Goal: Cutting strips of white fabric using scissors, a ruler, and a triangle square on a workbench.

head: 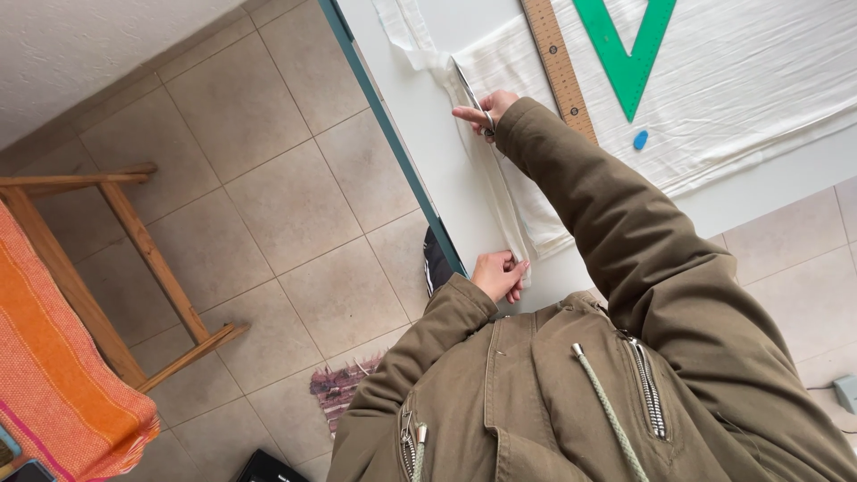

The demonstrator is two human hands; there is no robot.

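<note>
Your right arm reaches far out, almost straight, in a green-brown sleeve. Your right hand [486,109] is curled tight, fingers [466,113] pointing left. Your left arm is bent close to you. Your left hand [500,272] is near, fingers pinched together.

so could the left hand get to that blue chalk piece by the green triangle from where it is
Probably not easily: the left hand pinches the fabric strip at the table's near edge, and the right arm crosses between it and the blue chalk.
</note>
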